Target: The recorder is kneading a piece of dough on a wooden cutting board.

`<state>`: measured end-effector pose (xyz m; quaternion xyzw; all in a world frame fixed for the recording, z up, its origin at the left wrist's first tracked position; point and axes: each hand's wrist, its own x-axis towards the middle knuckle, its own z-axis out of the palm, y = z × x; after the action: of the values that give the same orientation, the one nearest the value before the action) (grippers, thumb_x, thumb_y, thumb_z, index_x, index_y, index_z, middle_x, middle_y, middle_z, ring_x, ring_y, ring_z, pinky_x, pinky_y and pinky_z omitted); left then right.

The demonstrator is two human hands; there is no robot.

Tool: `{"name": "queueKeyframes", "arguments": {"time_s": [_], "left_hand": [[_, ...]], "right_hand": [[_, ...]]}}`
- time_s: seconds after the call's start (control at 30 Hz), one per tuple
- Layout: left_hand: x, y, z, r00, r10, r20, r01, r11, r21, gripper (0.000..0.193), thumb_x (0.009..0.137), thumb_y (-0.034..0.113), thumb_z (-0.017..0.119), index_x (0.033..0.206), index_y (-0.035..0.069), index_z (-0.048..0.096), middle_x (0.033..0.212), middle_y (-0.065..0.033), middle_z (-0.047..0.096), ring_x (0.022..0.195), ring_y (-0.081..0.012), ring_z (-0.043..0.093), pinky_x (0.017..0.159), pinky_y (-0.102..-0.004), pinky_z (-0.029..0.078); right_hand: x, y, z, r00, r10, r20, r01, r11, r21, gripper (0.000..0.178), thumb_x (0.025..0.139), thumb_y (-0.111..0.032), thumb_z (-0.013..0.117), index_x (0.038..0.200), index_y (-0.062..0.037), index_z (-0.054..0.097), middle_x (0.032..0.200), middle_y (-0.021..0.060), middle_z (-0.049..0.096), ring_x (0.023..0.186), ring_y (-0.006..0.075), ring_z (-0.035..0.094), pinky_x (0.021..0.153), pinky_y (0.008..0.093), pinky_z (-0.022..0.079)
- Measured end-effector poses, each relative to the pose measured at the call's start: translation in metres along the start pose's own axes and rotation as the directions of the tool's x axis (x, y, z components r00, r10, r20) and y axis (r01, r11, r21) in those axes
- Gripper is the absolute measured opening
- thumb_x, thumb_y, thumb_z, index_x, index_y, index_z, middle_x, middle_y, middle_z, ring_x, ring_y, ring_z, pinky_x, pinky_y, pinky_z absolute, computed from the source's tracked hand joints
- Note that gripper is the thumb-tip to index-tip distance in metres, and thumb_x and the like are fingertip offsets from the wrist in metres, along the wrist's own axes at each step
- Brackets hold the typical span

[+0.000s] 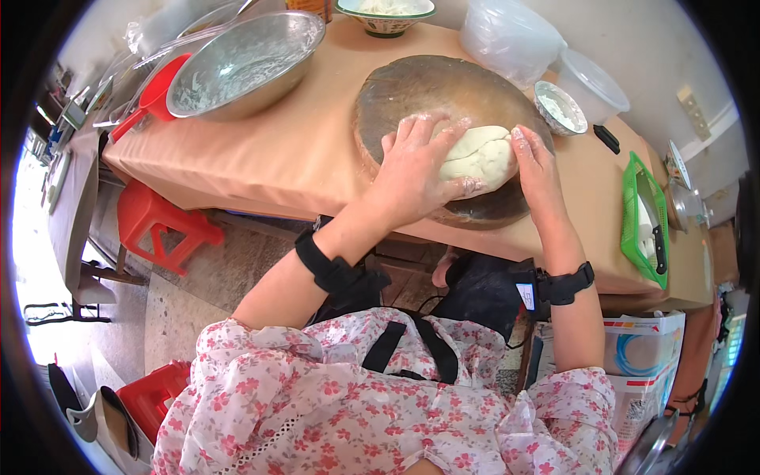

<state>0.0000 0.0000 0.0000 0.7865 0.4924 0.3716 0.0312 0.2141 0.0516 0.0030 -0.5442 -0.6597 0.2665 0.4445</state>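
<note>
A pale lump of dough [480, 155] lies on a round, dark wooden board [419, 83], with a fold running across its top. My left hand [419, 162] is wrapped over the dough's left side, thumb along its near edge and floury fingers toward the far side. At the other end, my right hand [538, 166] cups the dough, its fingertips pressed to the right edge. Both hands are dusted with flour. The dough's underside is hidden.
Left of the board stand a floury metal basin [245, 67] and a red scoop [154, 99]. Beyond it are a patterned bowl [386, 16], a plastic tub [507, 39] and a small flour bowl [560, 108]. On the right, a green basket [635, 214] holds a black-handled knife [659, 249].
</note>
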Motion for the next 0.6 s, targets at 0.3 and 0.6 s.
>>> {"name": "queueKeyframes", "arguments": {"time_s": [0.3, 0.6], "left_hand": [[-0.027, 0.013, 0.023, 0.999, 0.006, -0.034, -0.013, 0.977, -0.214, 0.093, 0.065, 0.031, 0.085, 0.141, 0.002, 0.038, 0.131, -0.0227, 0.046, 0.119, -0.0418, 0.047, 0.101, -0.0469, 0.040], [-0.023, 0.010, 0.028, 0.997, 0.019, -0.078, -0.026, 0.996, -0.086, 0.101, 0.060, 0.033, 0.087, 0.140, -0.001, 0.035, 0.131, -0.0236, 0.045, 0.116, -0.0415, 0.048, 0.098, -0.0473, 0.041]], "right_hand": [[-0.026, -0.043, 0.007, 0.989, -0.131, 0.075, 0.147, 0.952, -0.269, 0.063, 0.092, -0.045, 0.057, 0.123, 0.0100, 0.053, 0.117, 0.0283, 0.059, 0.109, 0.0382, 0.060, 0.096, 0.0401, 0.044], [-0.034, -0.034, 0.017, 0.940, -0.299, 0.162, 0.340, 0.826, -0.449, 0.069, 0.092, -0.042, 0.058, 0.135, 0.0091, 0.040, 0.128, 0.0290, 0.051, 0.112, 0.0441, 0.056, 0.091, 0.0472, 0.047]]}}
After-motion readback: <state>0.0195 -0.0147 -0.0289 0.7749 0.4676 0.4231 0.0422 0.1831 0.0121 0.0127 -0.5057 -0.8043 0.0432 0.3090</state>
